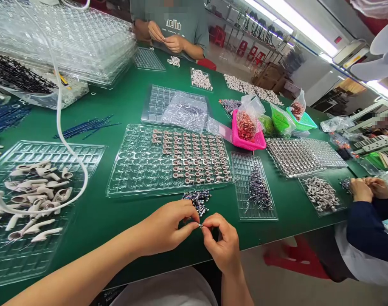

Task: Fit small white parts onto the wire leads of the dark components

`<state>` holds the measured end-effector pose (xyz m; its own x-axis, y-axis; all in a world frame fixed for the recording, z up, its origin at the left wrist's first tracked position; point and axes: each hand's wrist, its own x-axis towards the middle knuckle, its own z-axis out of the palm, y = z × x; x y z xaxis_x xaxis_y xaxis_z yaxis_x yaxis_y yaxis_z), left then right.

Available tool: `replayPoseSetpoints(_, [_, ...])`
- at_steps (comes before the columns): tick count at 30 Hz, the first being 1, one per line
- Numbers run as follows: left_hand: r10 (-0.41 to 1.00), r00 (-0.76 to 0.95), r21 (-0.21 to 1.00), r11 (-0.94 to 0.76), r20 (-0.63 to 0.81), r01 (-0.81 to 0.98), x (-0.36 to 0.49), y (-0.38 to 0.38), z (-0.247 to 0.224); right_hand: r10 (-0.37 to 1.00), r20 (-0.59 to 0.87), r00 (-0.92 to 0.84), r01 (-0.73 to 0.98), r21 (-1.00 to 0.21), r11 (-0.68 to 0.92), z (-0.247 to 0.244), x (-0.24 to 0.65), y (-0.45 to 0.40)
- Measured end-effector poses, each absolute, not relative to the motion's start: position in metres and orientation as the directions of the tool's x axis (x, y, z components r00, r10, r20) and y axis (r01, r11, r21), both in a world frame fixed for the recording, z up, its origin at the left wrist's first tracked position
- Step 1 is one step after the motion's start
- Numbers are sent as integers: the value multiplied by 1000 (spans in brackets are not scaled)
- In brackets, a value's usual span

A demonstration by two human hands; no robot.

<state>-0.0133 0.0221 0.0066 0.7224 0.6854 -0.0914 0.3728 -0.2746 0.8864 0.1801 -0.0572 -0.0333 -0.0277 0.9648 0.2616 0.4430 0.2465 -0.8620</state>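
Note:
In front of me, at the table's near edge, my left hand (176, 223) and my right hand (222, 242) meet fingertip to fingertip. Both pinch one small silvery part (200, 225), too small and too covered to name. Just behind my left fingers lies a pile of small dark wired parts (198, 199) with shiny ends. Beyond it is a large clear blister tray (139, 170); its right part holds rows of small white earphone-like shells (195, 155), with bare pockets on the left. To the right, a smaller clear tray (241, 182) carries thin dark wired parts (260, 189).
A white hose (58, 97) loops over a tray of white stemmed shells (37, 191) at left. Stacked clear trays (69, 38) stand behind. A pink basket (249, 138) holds bagged red parts. Co-workers' hands (165, 38) are busy across and at right (369, 189).

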Motion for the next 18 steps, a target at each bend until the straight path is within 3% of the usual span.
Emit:
replayPoseSetpoints(8, [732, 619, 935, 70, -286, 348, -6, 21, 7, 913, 407, -3, 501, -790, 354, -40, 181, -60])
replayPoseSetpoints(18, [644, 620, 893, 359, -448, 272, -4, 21, 4, 861, 508, -30, 562, -703, 435, -41, 179, -61])
